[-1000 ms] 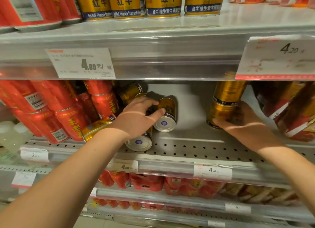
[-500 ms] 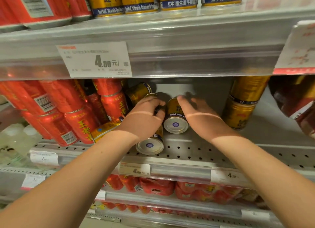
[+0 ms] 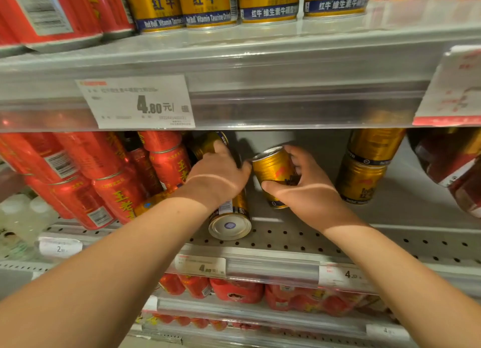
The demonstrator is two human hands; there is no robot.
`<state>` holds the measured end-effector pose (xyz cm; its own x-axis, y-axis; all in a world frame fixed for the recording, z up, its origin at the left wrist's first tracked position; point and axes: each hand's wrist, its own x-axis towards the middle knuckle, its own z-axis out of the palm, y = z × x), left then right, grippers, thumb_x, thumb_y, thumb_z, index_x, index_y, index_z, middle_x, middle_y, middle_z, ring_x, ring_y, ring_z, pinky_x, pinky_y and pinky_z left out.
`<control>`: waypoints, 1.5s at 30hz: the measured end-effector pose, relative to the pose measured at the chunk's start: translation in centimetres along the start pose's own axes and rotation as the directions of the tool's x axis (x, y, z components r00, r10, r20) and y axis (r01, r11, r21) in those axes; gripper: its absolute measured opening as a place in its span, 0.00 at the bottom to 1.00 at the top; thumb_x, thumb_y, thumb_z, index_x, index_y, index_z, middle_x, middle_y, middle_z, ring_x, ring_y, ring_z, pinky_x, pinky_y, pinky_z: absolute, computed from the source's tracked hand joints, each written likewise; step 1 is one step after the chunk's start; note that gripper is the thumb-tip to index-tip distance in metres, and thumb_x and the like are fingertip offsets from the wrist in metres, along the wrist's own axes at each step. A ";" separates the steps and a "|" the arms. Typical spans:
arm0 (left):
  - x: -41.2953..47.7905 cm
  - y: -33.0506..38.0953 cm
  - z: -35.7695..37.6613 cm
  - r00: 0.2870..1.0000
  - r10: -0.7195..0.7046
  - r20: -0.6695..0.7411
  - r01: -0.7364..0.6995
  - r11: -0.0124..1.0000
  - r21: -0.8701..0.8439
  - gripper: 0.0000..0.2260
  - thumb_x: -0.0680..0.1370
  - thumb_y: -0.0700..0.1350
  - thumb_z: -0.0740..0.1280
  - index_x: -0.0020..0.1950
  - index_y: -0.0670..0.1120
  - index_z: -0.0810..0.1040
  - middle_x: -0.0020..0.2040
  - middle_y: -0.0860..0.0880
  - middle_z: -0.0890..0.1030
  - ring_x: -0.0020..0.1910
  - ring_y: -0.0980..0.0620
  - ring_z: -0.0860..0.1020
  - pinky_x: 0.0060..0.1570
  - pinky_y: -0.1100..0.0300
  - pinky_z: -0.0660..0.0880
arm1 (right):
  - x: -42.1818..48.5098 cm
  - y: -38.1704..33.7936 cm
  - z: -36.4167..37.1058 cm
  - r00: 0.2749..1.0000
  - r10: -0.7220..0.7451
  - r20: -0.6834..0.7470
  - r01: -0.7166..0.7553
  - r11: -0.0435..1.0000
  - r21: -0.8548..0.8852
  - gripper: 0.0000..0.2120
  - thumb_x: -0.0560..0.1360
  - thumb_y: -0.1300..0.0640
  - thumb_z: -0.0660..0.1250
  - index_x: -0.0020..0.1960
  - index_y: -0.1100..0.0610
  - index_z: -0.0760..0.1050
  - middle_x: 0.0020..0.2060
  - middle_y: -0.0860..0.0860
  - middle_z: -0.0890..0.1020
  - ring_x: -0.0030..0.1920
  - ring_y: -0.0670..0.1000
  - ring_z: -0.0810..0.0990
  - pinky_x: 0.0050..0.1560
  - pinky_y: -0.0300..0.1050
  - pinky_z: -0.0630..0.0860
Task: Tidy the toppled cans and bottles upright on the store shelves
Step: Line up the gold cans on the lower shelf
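Note:
My right hand grips a gold can and holds it nearly upright, slightly tilted, on the perforated middle shelf. My left hand reaches over a toppled gold can whose bottom faces me; its fingers curl on another gold can lying further back. A third toppled gold can lies partly hidden under my left wrist, against the red cans.
Red cans crowd the shelf's left side. Two stacked gold cans stand at the right, with wrapped packs beyond. The shelf above carries upright gold cans and a price tag. Pale bottles sit far left.
My right hand has taken hold of the lying gold can and tipped it up almost upright. My left hand has slid further back onto the rear can. The view has drawn closer.

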<state>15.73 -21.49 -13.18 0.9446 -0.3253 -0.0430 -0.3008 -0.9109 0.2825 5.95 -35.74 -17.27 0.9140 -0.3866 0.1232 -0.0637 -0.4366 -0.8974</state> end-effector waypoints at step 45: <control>-1.0 0.3 -0.9 0.914 0.399 -0.075 -0.313 0.575 -0.756 0.19 0.74 0.55 0.76 0.62 0.61 0.74 0.60 0.62 0.82 0.61 0.64 0.79 0.66 0.57 0.73 | -5.0 1.1 1.7 0.981 0.119 -0.152 -0.145 0.974 -0.175 0.43 0.61 0.25 0.64 0.71 0.35 0.53 0.61 0.43 0.69 0.61 0.48 0.74 0.56 0.50 0.77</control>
<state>14.82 -21.20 -12.16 0.7529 -0.6419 0.1453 -0.3698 -0.2299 0.9002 1.99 -32.89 -19.64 0.8286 -0.5543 0.0786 -0.2644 -0.5111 -0.8178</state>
